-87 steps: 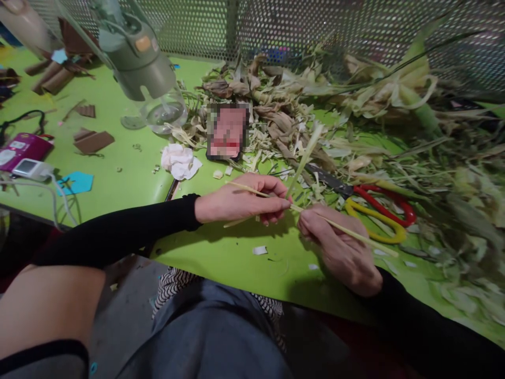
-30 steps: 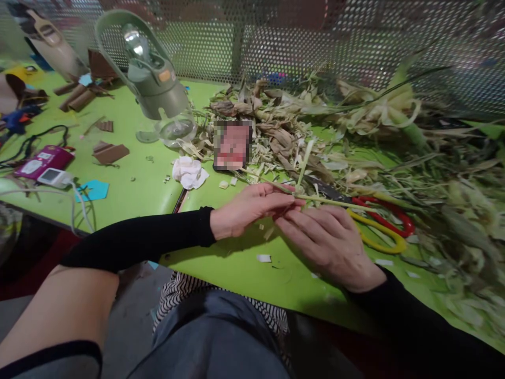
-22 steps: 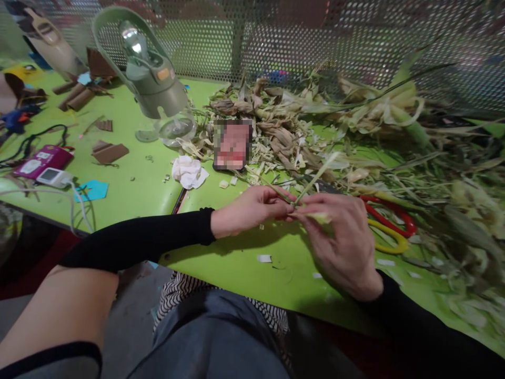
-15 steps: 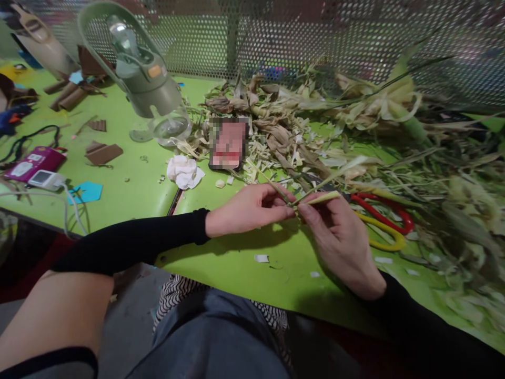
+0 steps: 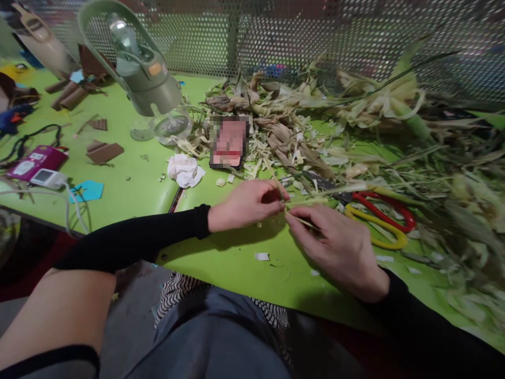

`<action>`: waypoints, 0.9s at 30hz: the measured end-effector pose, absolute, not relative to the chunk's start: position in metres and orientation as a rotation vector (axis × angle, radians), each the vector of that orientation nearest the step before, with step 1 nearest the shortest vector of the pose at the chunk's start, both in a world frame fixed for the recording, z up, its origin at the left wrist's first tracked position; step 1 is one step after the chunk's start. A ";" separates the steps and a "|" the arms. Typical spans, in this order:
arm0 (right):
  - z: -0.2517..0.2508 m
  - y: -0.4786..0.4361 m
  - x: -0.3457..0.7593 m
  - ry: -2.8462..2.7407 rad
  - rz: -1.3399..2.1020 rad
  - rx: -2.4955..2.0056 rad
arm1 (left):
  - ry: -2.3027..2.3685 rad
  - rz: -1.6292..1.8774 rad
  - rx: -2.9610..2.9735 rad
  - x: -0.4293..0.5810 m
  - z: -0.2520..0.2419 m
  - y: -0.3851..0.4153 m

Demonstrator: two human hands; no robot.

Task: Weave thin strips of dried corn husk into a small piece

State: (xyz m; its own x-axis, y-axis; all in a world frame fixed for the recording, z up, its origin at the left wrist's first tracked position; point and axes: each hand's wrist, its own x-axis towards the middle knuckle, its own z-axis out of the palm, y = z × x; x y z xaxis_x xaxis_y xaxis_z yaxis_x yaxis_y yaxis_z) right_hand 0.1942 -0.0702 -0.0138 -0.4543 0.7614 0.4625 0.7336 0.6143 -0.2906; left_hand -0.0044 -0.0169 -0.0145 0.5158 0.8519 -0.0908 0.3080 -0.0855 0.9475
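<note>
My left hand [image 5: 246, 204] and my right hand [image 5: 337, 247] meet above the green table [image 5: 221, 258], both in black sleeves. Each hand pinches thin pale leaf strips [image 5: 315, 199] where the strips cross between the fingertips. One strip end runs right over the scissors, another sticks up past my left fingers. The scissors [image 5: 374, 218], with one red and one yellow handle, lie just right of my right hand, untouched.
A heap of dried husks and green stalks [image 5: 355, 121] covers the table's right and back. A phone [image 5: 229, 142], a crumpled tissue [image 5: 183, 169], a green lamp-like device [image 5: 138, 68], cardboard scraps [image 5: 103, 151] and a charger with cables [image 5: 43, 178] lie left. A perforated metal fence [image 5: 315, 31] backs the table.
My right hand has turned and dropped lower, folding the strip end down from pointing up-right to lying flatter. My left hand has kept its pinch in about the same spot.
</note>
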 end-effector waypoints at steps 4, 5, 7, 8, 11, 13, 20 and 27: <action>-0.013 -0.069 0.192 -2.109 0.366 -1.299 | 0.889 0.507 1.798 -0.006 -0.016 -0.022; -0.012 -0.068 0.192 -2.059 0.442 -1.332 | 0.880 0.501 1.781 -0.006 -0.016 -0.022; -0.011 -0.067 0.193 -1.943 0.629 -1.367 | 0.882 0.505 1.712 -0.006 -0.018 -0.022; -0.010 -0.066 0.193 -1.870 0.724 -1.367 | 0.881 0.511 1.654 -0.006 -0.019 -0.021; -0.008 -0.063 0.196 -1.653 0.872 -1.334 | 0.829 0.544 1.434 -0.006 -0.021 -0.018; -0.010 -0.060 0.198 -1.628 0.870 -1.333 | 0.797 0.582 1.332 -0.005 -0.021 -0.016; -0.015 -0.059 0.203 -1.921 0.458 -1.326 | 0.789 0.569 1.317 -0.004 -0.018 -0.018; -0.017 -0.062 0.200 -2.265 0.055 -1.027 | 0.956 0.500 1.592 -0.004 -0.018 -0.022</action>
